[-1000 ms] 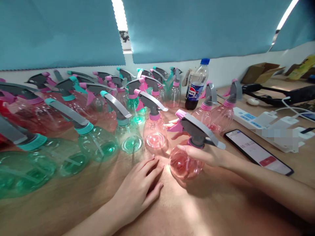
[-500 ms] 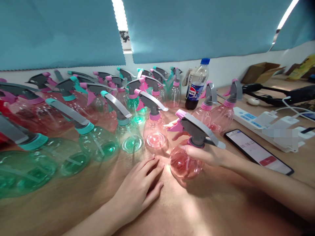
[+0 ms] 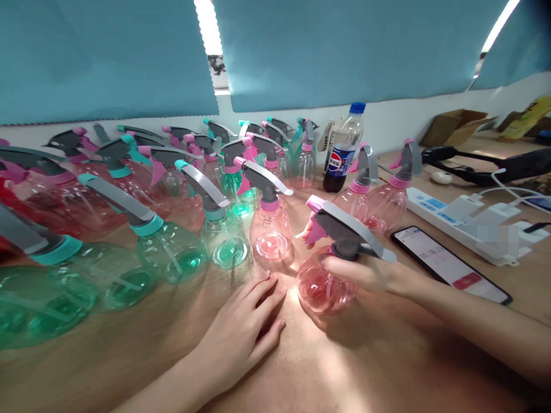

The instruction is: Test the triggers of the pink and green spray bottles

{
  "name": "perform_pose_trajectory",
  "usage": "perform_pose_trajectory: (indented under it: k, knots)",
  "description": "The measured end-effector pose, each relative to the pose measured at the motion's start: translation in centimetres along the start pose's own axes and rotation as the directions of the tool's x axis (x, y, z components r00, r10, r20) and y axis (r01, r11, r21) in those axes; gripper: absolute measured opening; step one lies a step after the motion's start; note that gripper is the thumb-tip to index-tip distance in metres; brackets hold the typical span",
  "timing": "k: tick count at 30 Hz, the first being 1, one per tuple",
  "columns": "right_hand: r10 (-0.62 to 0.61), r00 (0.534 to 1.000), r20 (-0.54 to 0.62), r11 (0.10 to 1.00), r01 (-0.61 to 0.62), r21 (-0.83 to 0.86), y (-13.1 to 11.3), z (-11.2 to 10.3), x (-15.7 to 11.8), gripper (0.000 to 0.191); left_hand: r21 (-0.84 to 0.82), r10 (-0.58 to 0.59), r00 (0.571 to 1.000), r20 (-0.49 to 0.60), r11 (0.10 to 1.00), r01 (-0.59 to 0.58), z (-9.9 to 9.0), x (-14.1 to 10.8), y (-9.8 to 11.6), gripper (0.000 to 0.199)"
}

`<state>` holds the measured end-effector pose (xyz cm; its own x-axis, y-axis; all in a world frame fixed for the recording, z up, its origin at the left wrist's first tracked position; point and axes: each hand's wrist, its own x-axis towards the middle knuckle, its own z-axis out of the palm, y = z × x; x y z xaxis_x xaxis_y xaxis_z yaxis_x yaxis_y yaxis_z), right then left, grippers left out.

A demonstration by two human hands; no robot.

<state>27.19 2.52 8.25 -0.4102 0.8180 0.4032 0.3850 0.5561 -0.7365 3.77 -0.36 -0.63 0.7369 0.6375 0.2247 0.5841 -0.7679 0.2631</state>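
My right hand (image 3: 359, 272) is closed round the neck of a pink spray bottle (image 3: 322, 287) with a grey and pink trigger head, which stands on the wooden table (image 3: 301, 367). Its thumb lies along the near side; the other fingers are mostly hidden behind the bottle, one fingertip showing near the trigger. My left hand (image 3: 243, 321) lies flat on the table to the left, holding nothing, fingers stretched out. Just beyond the hands stand another pink spray bottle (image 3: 271, 232) and a green spray bottle (image 3: 224, 244).
Several green and pink spray bottles (image 3: 172, 252) crowd the left and back. Behind my right hand are a cola bottle (image 3: 342, 155) and two pink spray bottles (image 3: 390, 203). A phone (image 3: 447, 264) showing a timer and a white power strip (image 3: 462, 226) with chargers lie at right.
The fingers behind the held spray bottle have shifted slightly at the trigger. The bottle's head sits a touch lower; my left hand has stayed in place.
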Motion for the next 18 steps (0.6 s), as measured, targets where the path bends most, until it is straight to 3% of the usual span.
perform_pose_trajectory:
  k: [9,18]
  knots:
    - [-0.021,0.998,-0.058,1.000,0.022,0.020,0.07,-0.18,-0.48,0.016,0.001,0.007,1.000,-0.007,1.000,-0.007,0.05,-0.03,-0.08,0.040]
    - [-0.050,0.998,-0.046,0.997,0.052,0.052,0.64,0.49,-0.64,0.013,0.029,0.012,1.000,0.003,1.000,-0.012,0.05,0.04,-0.18,0.039]
